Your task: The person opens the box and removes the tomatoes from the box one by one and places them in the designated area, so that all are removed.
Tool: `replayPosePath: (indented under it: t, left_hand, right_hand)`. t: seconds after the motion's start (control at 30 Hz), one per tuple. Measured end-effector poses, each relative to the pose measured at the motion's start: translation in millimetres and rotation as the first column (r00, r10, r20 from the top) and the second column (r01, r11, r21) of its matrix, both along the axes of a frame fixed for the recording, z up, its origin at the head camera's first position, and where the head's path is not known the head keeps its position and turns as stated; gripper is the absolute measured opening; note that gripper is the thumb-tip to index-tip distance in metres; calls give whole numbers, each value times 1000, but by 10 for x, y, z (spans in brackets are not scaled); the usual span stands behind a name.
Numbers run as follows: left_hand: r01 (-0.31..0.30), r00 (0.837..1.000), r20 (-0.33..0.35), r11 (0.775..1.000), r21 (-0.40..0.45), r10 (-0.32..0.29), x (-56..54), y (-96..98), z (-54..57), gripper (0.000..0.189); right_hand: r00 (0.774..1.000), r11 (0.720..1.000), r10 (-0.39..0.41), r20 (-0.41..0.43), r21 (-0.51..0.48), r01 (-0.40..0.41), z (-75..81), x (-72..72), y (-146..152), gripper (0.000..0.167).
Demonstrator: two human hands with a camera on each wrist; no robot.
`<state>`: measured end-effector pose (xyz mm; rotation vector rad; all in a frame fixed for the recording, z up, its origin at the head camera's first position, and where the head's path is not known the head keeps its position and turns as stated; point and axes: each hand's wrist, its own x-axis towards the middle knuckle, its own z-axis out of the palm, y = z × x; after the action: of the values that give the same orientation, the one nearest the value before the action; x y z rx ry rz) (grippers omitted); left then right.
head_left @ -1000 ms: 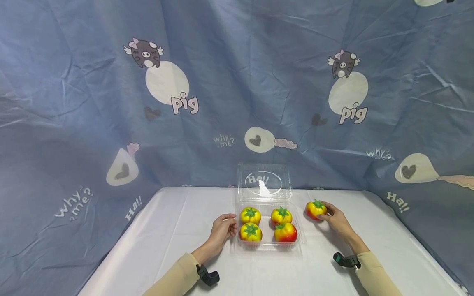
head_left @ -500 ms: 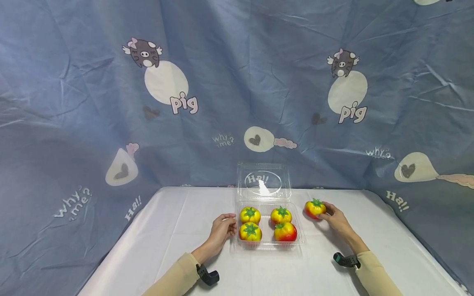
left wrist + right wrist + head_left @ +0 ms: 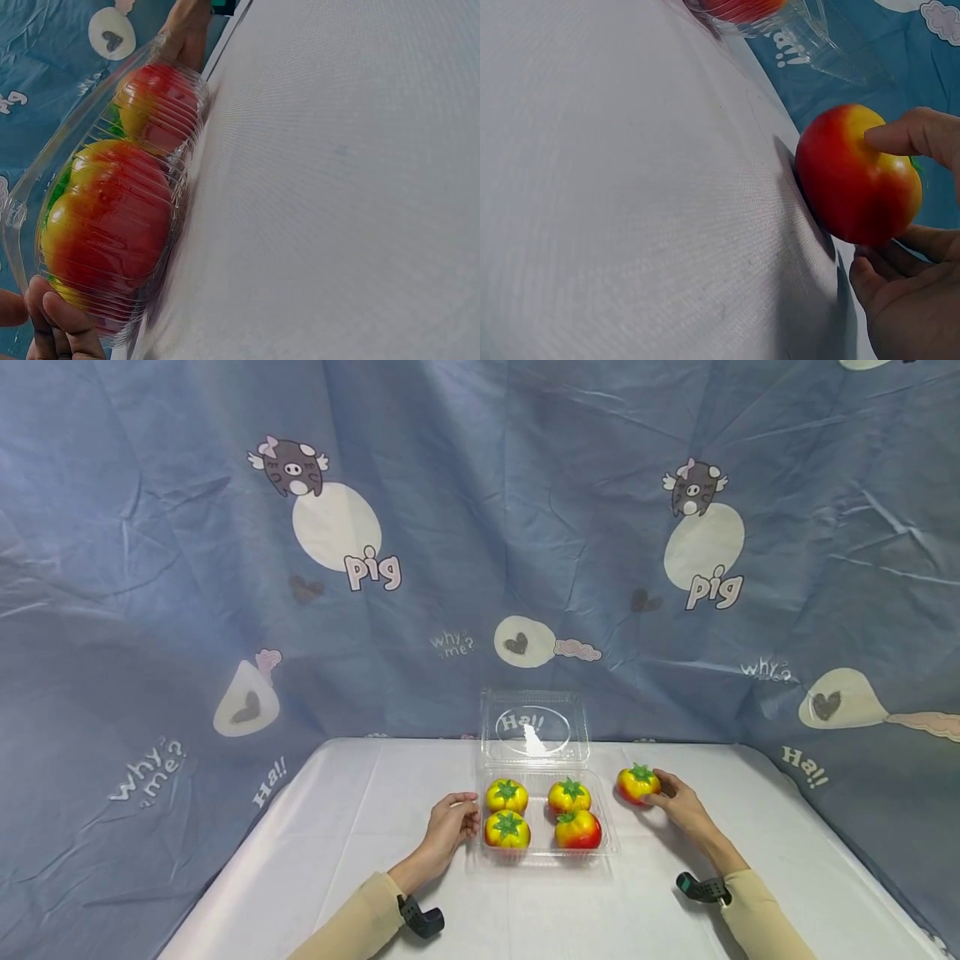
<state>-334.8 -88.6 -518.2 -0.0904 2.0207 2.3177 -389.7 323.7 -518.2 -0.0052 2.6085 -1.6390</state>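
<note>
A clear plastic clamshell box (image 3: 542,853) lies on the white table with its lid (image 3: 534,731) raised. Inside are several red-and-yellow tomatoes with green leafy tops, two at the left (image 3: 507,831) and two at the right (image 3: 578,831). My left hand (image 3: 448,831) is at the box's left side, thumb and curled fingers (image 3: 71,319) at its rim. To the right of the box, my right hand (image 3: 681,802) holds another tomato (image 3: 638,784), thumb on one side and fingers on the other. In the right wrist view that tomato (image 3: 855,176) appears to touch the tabletop.
White cloth covers the table (image 3: 555,914). A blue printed curtain (image 3: 450,527) hangs behind its far edge, close to the raised lid. Each wrist wears a black band, the left band (image 3: 420,918) and the right band (image 3: 702,888).
Both hands keep their places. The tomato at my right hand has shifted by barely anything, and the box and its contents stay put.
</note>
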Motion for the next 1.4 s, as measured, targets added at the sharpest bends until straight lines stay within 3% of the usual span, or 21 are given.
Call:
replayPosePath:
  t: [0.83,1.07,1.27,1.4]
  left_hand:
    - [-4,1000,-20,1000,-8,4,29,12,16,38]
    - [19,1000,-13,1000,-18,-19,232,24,301,40]
    - [13,1000,-1,1000,-5,-13,77,13,120,40]
    - [0,1000,-6,1000,-8,0,29,14,35,39]
  right_hand:
    - [1000,1000,7,-8,2,-7,2,16,40,81]
    - [1000,1000,12,-20,6,-11,17,44,78,83]
    - [999,1000,14,-46,-2,-14,27,34,122,83]
    - [999,1000,15,-43,-11,-16,33,42,124,84]
